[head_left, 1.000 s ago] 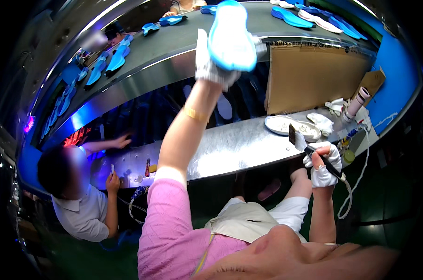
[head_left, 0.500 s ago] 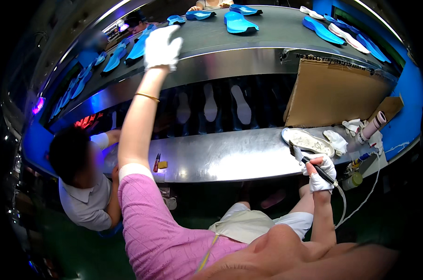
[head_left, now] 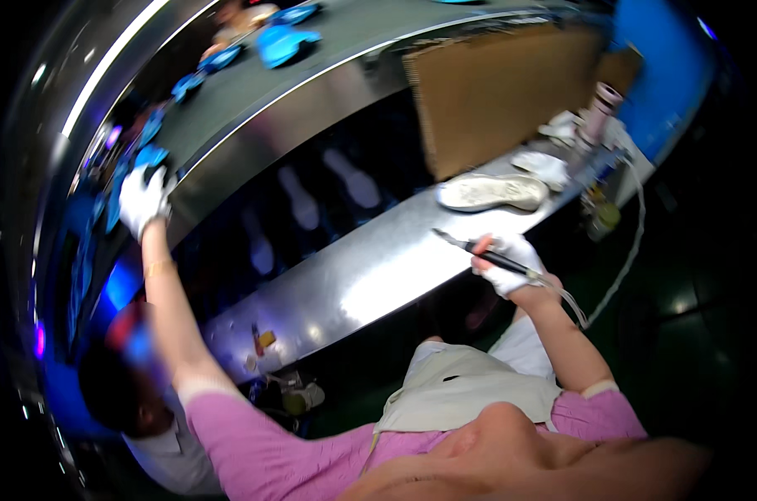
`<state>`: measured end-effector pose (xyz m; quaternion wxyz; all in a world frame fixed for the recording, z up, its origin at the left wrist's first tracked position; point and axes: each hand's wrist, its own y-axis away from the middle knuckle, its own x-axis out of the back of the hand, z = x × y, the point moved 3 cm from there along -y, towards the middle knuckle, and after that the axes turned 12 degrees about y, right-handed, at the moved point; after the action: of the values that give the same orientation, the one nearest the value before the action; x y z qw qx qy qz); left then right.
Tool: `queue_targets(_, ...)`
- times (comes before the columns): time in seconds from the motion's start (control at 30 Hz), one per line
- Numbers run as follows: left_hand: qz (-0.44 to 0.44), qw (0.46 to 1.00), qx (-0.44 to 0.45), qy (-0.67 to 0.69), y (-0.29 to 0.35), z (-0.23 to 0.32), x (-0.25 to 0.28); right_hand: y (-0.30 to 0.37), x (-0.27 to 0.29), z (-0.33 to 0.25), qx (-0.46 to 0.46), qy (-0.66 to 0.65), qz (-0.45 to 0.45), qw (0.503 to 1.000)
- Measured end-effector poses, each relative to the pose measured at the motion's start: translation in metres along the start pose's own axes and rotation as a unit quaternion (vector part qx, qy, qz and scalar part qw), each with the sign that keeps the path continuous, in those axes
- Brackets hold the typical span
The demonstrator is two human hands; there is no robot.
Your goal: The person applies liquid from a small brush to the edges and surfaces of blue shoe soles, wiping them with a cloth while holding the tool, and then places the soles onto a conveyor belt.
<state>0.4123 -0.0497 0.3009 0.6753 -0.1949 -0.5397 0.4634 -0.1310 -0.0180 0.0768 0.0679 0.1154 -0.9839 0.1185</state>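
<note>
My left hand (head_left: 144, 203), in a white glove, reaches to the far left side of the belt. Its thumb and fingers are curled about the dark near end of a blue shoe sole (head_left: 151, 155); blur hides the fingertips. My right hand (head_left: 510, 260), in a fingertip-less white glove, grips a black-handled brush (head_left: 488, 253) with a thin pale hose running from its back end. The brush tip hangs over the metal bench (head_left: 345, 280), pointing left. Just beyond it lies a whitish shoe sole (head_left: 493, 192), apart from the brush.
Several blue soles (head_left: 285, 45) ride on the dark conveyor belt (head_left: 349, 50). Beneath it, pale soles (head_left: 299, 198) sit in a dark recess. A cardboard sheet (head_left: 503, 100), white cloth (head_left: 542, 169) and pink bottle (head_left: 600, 113) stand right. A co-worker (head_left: 115, 380) sits close at left.
The view has turned left. My left hand has gone from above the belt to a blue sole farther left. The brush in my right hand has dropped from upright to a flatter slant.
</note>
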Motion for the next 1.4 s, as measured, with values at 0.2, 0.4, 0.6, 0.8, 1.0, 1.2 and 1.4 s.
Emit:
queue_targets(0.2,0.176,0.946,-0.248,0.117,0.074,0.062,0.027,0.007,0.03,-0.012,0.135,0.074,-0.009,0.988)
queue_targets(0.4,0.115,0.734,0.014,0.669,0.067,0.02,0.049,0.025,0.038,-0.012,0.039,-0.066,0.034,0.996)
queue_targets(0.6,-0.324,0.321,0.239,0.857,0.183,0.124,-0.049,0.039,0.04,-0.008,0.033,-0.045,0.066,0.996)
queue_targets(0.8,-0.396,0.111,0.475,0.778,0.378,0.218,-0.063,0.051,0.051,-0.011,0.006,0.099,0.044,0.994)
queue_targets(1.0,-0.469,0.056,0.456,0.755,0.417,0.213,-0.041,0.054,0.029,-0.015,-0.008,-0.001,0.029,1.0)
queue_targets(1.2,-0.276,-0.06,0.427,0.859,0.416,0.228,-0.063,0.029,-0.001,-0.019,0.091,0.151,0.004,0.984)
queue_targets(1.4,-0.273,0.17,0.524,0.789,0.434,0.245,-0.071,0.019,-0.027,-0.022,0.096,0.095,0.037,0.99)
